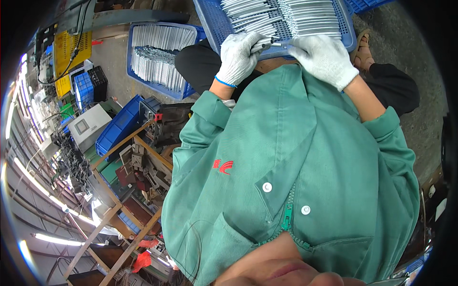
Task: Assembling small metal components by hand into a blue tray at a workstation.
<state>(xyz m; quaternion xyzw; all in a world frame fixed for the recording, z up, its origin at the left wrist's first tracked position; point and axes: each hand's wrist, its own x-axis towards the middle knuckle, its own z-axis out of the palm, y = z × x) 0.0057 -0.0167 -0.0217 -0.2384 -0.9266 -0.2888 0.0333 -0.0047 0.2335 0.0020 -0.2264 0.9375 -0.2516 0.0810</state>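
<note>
The person's left hand (240, 56), in a white knit glove with a blue cuff, is closed around a small metal rod (265, 45), its fingers curled over the piece so that only the rod's tip shows. The right hand (323, 58), also white-gloved, rests just beside it, fingers bent toward the rod's end; whether it actually pinches the rod cannot be told. Both hands sit at the near rim of a blue perforated plastic crate (215, 23) filled with rows of silvery metal rods (286, 16). Left of that crate, on the floor, lies a second blue crate (134, 66) holding more rods. The person wears a green zip jacket (291, 162).
</note>
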